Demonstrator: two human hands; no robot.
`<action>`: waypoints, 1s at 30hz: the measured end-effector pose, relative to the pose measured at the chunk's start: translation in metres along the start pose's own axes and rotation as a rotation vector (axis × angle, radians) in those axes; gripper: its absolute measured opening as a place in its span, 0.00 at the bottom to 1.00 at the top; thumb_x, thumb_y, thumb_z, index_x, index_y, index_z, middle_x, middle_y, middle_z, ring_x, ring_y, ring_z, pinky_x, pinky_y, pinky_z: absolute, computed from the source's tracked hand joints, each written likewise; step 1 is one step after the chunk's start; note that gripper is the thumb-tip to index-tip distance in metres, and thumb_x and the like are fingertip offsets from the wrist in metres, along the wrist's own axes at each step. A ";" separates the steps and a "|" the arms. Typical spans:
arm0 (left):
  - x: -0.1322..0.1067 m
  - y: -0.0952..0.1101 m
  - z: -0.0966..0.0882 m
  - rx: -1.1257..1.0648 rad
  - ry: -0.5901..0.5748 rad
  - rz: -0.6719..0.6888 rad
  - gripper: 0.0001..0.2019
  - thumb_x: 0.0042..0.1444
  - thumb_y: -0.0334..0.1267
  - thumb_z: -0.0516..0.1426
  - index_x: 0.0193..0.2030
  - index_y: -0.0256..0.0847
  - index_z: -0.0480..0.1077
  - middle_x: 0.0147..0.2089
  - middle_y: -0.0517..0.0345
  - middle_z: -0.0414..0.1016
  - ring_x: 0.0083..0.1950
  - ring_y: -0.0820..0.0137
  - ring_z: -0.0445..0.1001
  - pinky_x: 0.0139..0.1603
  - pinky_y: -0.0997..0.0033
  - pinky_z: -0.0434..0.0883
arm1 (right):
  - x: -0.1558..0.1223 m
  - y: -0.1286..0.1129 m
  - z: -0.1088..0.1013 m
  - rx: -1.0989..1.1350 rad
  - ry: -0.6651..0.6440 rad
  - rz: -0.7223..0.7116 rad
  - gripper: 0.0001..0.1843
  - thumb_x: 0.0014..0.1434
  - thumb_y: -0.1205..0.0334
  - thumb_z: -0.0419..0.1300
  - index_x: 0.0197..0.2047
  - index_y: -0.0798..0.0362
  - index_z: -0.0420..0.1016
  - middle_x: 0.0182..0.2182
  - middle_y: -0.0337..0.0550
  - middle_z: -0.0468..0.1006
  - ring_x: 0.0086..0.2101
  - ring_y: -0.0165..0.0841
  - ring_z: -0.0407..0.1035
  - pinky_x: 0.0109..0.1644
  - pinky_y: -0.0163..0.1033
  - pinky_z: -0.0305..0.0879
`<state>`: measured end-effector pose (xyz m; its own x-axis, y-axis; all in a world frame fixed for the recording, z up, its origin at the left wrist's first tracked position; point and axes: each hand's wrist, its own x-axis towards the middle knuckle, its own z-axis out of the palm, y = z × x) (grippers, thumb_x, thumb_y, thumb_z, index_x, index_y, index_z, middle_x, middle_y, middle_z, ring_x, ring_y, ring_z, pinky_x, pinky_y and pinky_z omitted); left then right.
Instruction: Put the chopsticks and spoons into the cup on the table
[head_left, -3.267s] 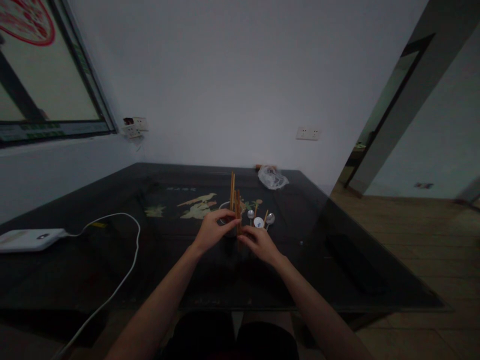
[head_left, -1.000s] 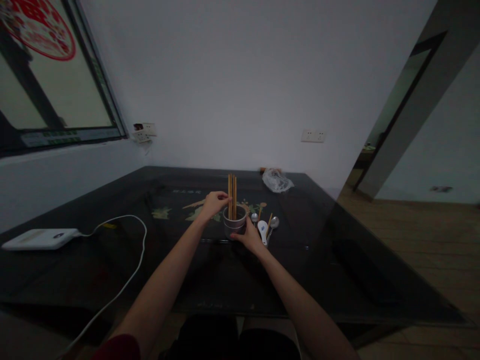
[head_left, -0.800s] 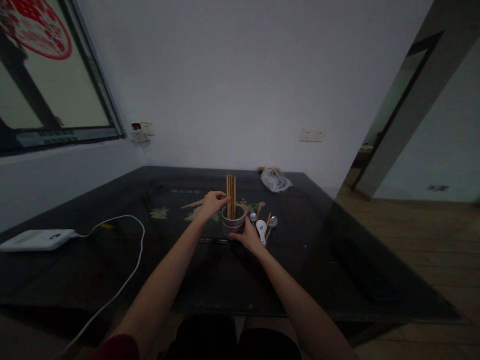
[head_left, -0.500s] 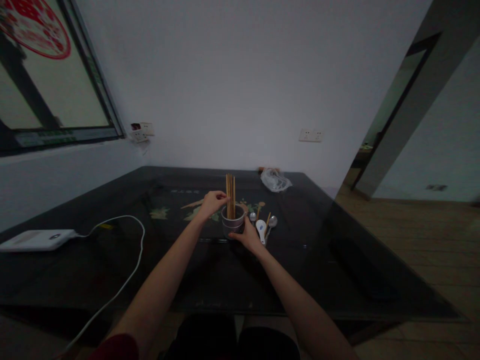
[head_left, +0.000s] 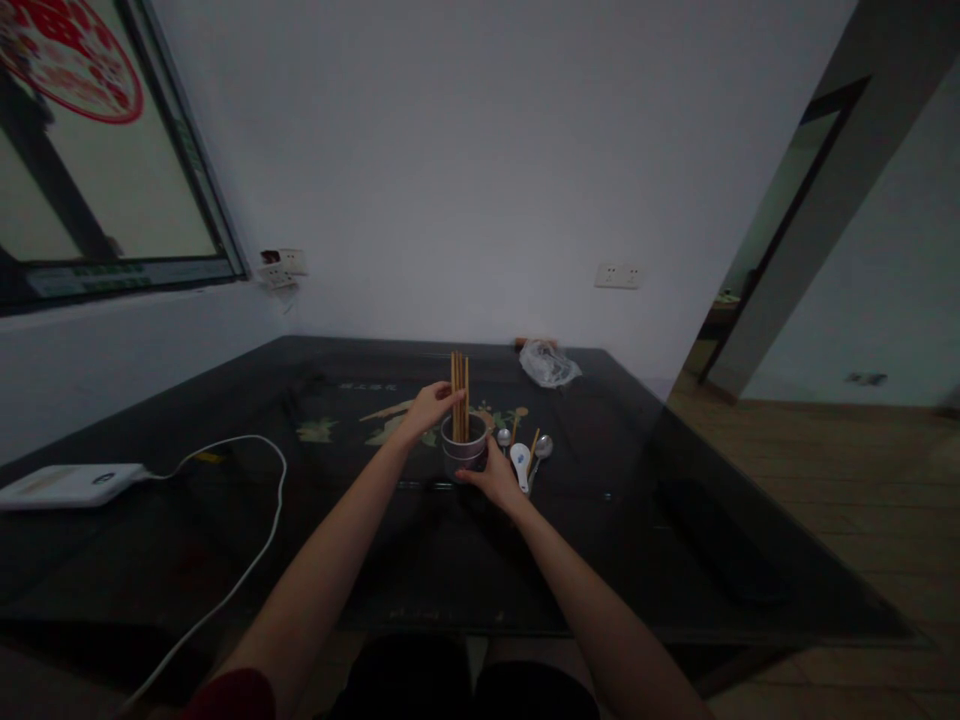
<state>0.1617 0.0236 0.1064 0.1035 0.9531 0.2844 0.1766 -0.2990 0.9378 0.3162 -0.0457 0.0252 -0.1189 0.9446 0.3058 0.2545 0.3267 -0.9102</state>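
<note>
A small grey cup stands on the dark glass table with several wooden chopsticks upright in it. My left hand pinches the chopsticks a little above the cup's rim. My right hand is wrapped round the near side of the cup. Just right of the cup lie a white ceramic spoon, two metal spoons and one loose chopstick.
A white device with a white cable lies on the left of the table. A crumpled plastic bag sits at the far edge by the wall. To the right are a wooden floor and a doorway.
3.3 s ago both hands were gathered around the chopsticks and cup closer to me. Since one second ago the hands have kept their holds; only the view shifted slightly.
</note>
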 end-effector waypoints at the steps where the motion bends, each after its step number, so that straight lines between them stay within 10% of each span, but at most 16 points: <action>1: 0.001 0.002 0.003 -0.025 -0.012 -0.014 0.19 0.45 0.49 0.62 0.37 0.35 0.73 0.38 0.48 0.78 0.39 0.64 0.75 0.41 0.67 0.70 | 0.000 0.001 0.000 0.005 -0.001 -0.002 0.44 0.38 0.67 0.69 0.58 0.53 0.58 0.54 0.50 0.71 0.54 0.41 0.65 0.59 0.47 0.58; 30: 0.006 0.005 0.013 -0.007 0.067 -0.006 0.16 0.41 0.47 0.64 0.29 0.35 0.73 0.28 0.54 0.76 0.31 0.67 0.73 0.34 0.70 0.68 | 0.000 -0.001 0.001 -0.015 0.008 0.008 0.42 0.38 0.66 0.69 0.57 0.53 0.60 0.52 0.49 0.72 0.53 0.41 0.67 0.58 0.47 0.60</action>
<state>0.1763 0.0276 0.1097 0.0365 0.9558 0.2917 0.1699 -0.2936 0.9407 0.3151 -0.0465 0.0259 -0.1090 0.9475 0.3005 0.2697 0.3192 -0.9085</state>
